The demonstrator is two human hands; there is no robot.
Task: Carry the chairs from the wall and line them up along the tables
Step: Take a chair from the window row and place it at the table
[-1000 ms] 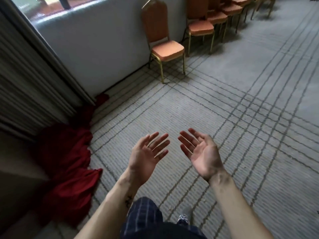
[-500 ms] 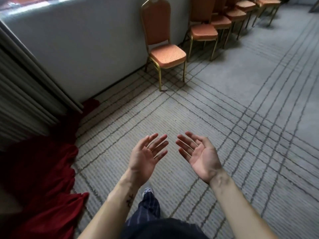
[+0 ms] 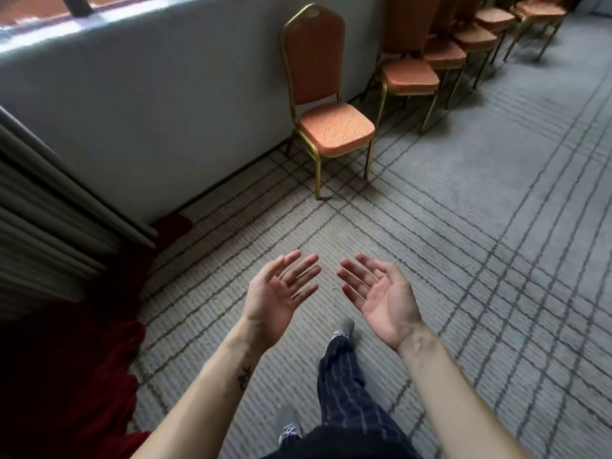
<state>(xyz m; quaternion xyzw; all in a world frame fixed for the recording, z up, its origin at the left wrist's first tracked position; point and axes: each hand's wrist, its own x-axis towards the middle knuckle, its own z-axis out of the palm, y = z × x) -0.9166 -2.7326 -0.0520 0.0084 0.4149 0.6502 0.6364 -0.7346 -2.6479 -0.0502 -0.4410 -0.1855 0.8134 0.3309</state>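
An orange padded chair (image 3: 334, 127) with a gold metal frame stands alone against the grey wall, straight ahead of me. To its right a row of several like chairs (image 3: 410, 76) runs along the wall toward the far right corner. My left hand (image 3: 278, 293) and my right hand (image 3: 381, 296) are held out in front of me, palms up, fingers straight and spread, holding nothing. Both hands are well short of the nearest chair, over bare carpet. No table is in view.
Grey carpet (image 3: 480, 210) with dark line patterns covers the floor. A red cloth (image 3: 66, 376) lies heaped on the floor at the lower left, below a pale curtain (image 3: 43, 226). The low grey wall (image 3: 149, 104) under a window runs along the left.
I have walked toward the wall; the nearest chair is closer and more central. My hands keep the same open, palm-up pose. The red cloth has slid further to the lower left.
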